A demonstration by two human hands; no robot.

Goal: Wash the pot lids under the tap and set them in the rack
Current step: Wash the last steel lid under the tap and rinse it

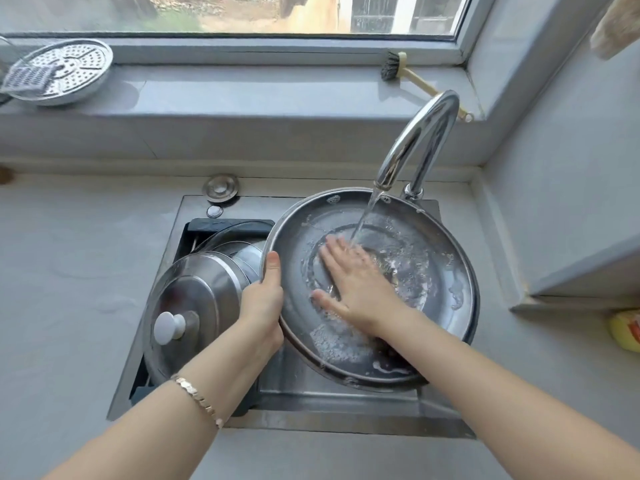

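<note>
The dark rectangular rack [228, 226] in the left of the steel sink [311, 403] holds a domed steel lid with a white knob [194, 299] and more lids behind it. Just beside it, under the running chrome tap [422, 140], sits the wide soapy round steel lid [433, 271]. The left hand [265, 299] grips its left rim, and the right hand [356, 285] lies flat with straight fingers on its wet inner face.

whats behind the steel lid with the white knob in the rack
At least two more lids leaning in the dark rack. Their lower parts are covered by the knobbed lid, their right edges by the large lid being washed.
</note>
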